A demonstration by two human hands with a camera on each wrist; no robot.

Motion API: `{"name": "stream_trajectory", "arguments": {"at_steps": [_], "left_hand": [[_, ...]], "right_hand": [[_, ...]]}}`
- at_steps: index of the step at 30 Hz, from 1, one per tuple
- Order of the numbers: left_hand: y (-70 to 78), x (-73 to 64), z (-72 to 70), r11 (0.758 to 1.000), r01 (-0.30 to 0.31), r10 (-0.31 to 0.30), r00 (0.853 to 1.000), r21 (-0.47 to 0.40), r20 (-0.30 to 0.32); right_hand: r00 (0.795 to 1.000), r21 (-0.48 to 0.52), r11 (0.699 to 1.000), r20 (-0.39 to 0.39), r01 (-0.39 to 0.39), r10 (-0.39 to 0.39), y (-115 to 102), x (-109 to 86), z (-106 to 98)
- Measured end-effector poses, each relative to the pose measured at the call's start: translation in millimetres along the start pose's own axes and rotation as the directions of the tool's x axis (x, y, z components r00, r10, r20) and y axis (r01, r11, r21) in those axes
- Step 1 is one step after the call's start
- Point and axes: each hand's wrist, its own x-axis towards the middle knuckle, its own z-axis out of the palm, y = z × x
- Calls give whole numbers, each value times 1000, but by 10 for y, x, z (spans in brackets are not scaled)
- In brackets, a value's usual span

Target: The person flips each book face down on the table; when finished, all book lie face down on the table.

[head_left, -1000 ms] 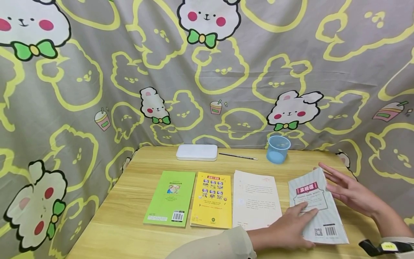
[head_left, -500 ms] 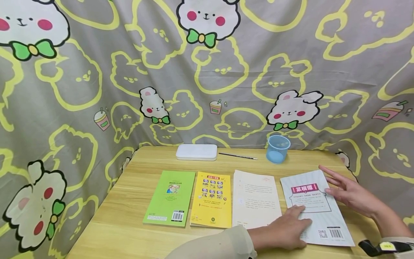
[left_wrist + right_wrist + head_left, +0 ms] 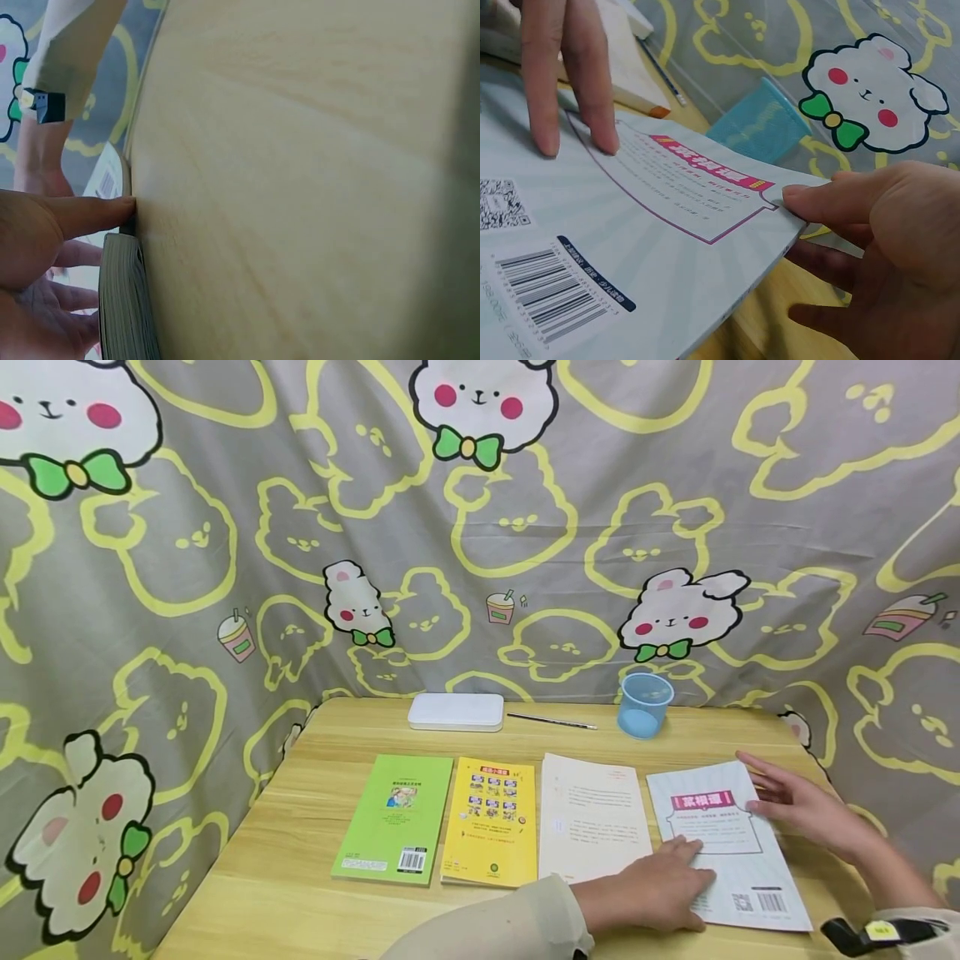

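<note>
A pale blue paperback (image 3: 738,868), back cover up with a pink title label, is at the right end of a row of books. My right hand (image 3: 813,810) pinches its right edge near the far corner; in the right wrist view the thumb (image 3: 802,201) is on the cover and the other fingers are below it. Slightly bent up at that edge, the cover slopes toward the table. My left hand (image 3: 660,885) rests with spread fingers on the book's left side. In the left wrist view its thumb (image 3: 112,212) points down to the tabletop. A cream book (image 3: 592,827) lies just left, partly behind the left hand.
Farther left lie a yellow book (image 3: 491,827) and a green book (image 3: 397,818). Along the back of the wooden table (image 3: 270,852) are a white case (image 3: 456,712), a pencil (image 3: 551,722) and a blue translucent cup (image 3: 644,706). A patterned curtain (image 3: 480,543) hangs behind.
The pale blue book has swung from a tilted pose to a flatter one and shifted left toward the cream book. Both hands have moved slightly left with it.
</note>
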Motion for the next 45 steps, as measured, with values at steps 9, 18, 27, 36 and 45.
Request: {"name": "stream_trajectory", "arguments": {"at_steps": [9,18,27,36,45], "left_hand": [[-24,-9,-35,998,-10,9,1000,54,19],[-22,-32,-51,993,-20,19,1000,117,10],[-30,-18,-19,988,-24,26,1000,152,-15],[-62,27,32,985,-55,59,998,161,-21],[-57,17,43,981,-58,64,998,186,-28]], "right_hand": [[999,-149,989,-39,-13,7,53,20,82],[998,-227,973,-52,-39,28,127,21,109],[997,-231,971,-65,-54,40,198,-13,161],[985,-279,946,-94,-165,144,261,-61,253],[972,-299,927,-132,-224,193,255,-55,315]]}}
